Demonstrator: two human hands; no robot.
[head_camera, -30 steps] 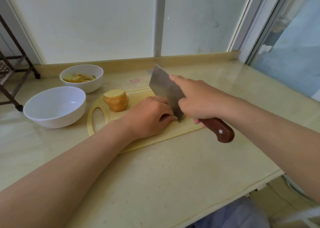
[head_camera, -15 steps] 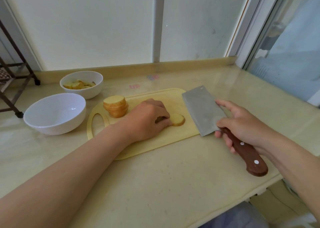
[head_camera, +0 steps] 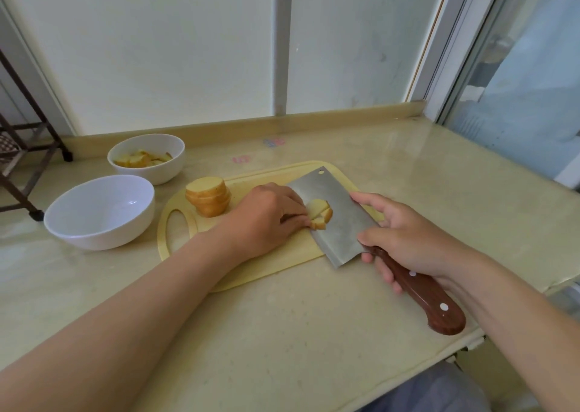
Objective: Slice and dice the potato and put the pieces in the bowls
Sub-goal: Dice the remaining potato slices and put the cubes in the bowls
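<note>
Potato pieces [head_camera: 319,214], pale yellow with tan skin edges, lie cut into chunks on the flat of a wide steel cleaver blade [head_camera: 334,217] near the middle of the frame, over the pale yellow plastic cutting board [head_camera: 282,264]. A stack of round potato slices [head_camera: 207,199] stands upright at the board's left end, beside its handle slot. Further left sit two white ceramic bowls: the nearer bowl [head_camera: 100,212] bare inside, the farther bowl [head_camera: 147,158] holding potato bits. The left hand [head_camera: 266,220] curls down, its fingertips pressed against the chunks. The right hand [head_camera: 405,239] is closed around the brown riveted wooden handle [head_camera: 420,292], forefinger laid along the blade's spine. The left fingertips are hidden under the knuckles, so I cannot tell if they pinch a piece.
</note>
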